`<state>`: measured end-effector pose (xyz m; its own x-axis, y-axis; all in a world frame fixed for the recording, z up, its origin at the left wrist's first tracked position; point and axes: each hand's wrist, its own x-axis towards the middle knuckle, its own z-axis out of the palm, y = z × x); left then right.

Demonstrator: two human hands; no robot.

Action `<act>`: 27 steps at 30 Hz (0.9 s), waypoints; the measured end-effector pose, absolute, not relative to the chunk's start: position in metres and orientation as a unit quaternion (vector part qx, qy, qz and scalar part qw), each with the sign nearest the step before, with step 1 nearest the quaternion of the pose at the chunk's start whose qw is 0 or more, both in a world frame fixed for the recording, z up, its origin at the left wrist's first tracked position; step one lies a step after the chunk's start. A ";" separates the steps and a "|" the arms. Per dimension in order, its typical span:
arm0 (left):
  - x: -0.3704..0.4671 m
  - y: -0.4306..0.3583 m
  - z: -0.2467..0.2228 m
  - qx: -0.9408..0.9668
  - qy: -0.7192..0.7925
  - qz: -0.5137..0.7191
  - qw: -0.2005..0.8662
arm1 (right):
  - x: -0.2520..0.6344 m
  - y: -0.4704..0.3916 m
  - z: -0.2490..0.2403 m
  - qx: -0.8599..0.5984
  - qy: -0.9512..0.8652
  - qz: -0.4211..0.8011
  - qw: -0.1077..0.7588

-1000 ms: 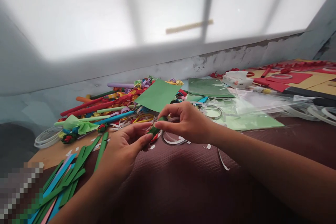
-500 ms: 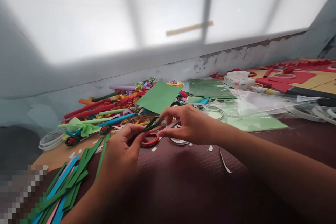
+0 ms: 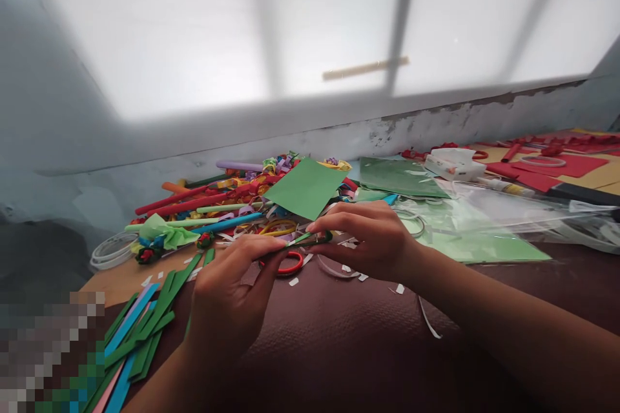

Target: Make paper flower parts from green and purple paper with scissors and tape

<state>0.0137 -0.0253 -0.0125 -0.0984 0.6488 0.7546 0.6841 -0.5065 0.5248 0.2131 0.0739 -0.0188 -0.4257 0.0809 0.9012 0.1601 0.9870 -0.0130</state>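
Observation:
A narrow dark green paper strip spans the gap between my two hands above the brown table cover. My left hand pinches its left end between thumb and fingers. At the other end, which bends into a small loop, my right hand is closed on the strip. Just below the strip lie scissors with red handles, their blades hidden. Behind my hands a green paper square rests on a colourful pile.
Green and blue strips lie at the left, near a white tape roll. Rolled paper sticks are heaped behind. Light green sheets, a tissue pack and red paper lie at the right. White scraps are scattered around.
The view has shifted, so the scene sits lower and further right. My right hand now grips the strip's looped end, and the strip is stretched more level between my hands.

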 end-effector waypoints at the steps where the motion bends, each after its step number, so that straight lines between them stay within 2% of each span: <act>1: 0.013 -0.025 -0.012 -0.672 -0.502 -0.544 0.018 | 0.213 0.074 -0.019 -0.075 -0.843 -0.042 0.530; 7: 0.007 -0.019 -0.011 -0.727 -0.494 -0.476 -0.026 | 0.214 0.071 -0.018 -0.076 -0.859 -0.102 0.495; 9: 0.008 -0.017 -0.009 -0.676 -0.542 -0.479 -0.139 | 0.213 0.067 -0.017 -0.105 -0.856 -0.065 0.503; 12: 0.012 -0.013 -0.007 -0.535 -0.592 -0.501 -0.336 | 0.211 0.059 -0.011 -0.218 -0.828 0.071 0.511; 14: 0.014 -0.011 -0.009 -0.490 -0.581 -0.514 -0.398 | 0.209 0.055 -0.007 -0.270 -0.817 0.158 0.484; 19: 0.015 -0.010 -0.014 -0.431 -0.536 -0.568 -0.451 | 0.205 0.049 -0.003 -0.268 -0.832 0.269 0.405; 24: 0.017 -0.012 -0.014 -0.411 -0.508 -0.601 -0.460 | 0.200 0.047 -0.010 -0.222 -0.814 0.383 0.375; 27: 0.019 -0.012 -0.013 -0.414 -0.500 -0.607 -0.459 | 0.195 0.047 -0.013 -0.218 -0.778 0.438 0.394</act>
<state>0.0189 -0.0123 -0.0132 -0.2370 0.9705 0.0439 -0.1431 -0.0795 0.9865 0.1954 0.0465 -0.0131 -0.5951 0.6842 0.4216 -0.0056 0.5211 -0.8535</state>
